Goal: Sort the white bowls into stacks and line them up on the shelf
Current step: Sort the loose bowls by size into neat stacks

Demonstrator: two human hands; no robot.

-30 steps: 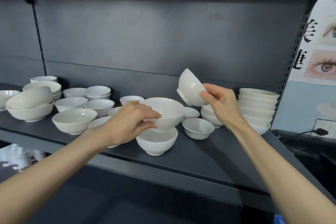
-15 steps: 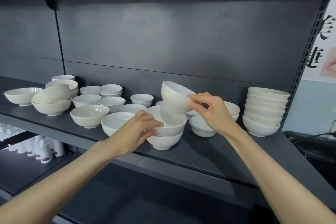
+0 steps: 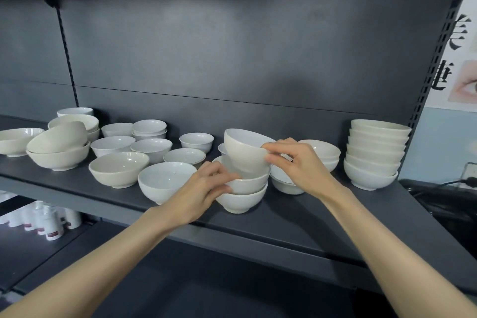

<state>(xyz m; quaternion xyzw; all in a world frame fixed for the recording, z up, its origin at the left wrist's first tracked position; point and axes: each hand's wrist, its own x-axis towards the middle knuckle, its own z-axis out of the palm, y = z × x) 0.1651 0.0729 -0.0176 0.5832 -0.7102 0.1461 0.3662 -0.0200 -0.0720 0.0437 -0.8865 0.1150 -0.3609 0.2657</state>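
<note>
Lowered since before, the bowl (image 3: 245, 151), tilted and pinched at its rim by the right hand (image 3: 299, 166), hangs directly over the two-bowl stack (image 3: 244, 199) on the shelf (image 3: 322, 217); the left hand (image 3: 204, 188) pinches that stack's rim.

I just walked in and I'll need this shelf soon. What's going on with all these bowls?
A person is sorting white bowls on the dark shelf. The right hand grips a tilted bowl by its rim, with its base dipping into a two-bowl stack. The left hand steadies that stack, pinching its upper rim. A tall stack stands at the far right. Many loose bowls sit unsorted to the left.
</note>
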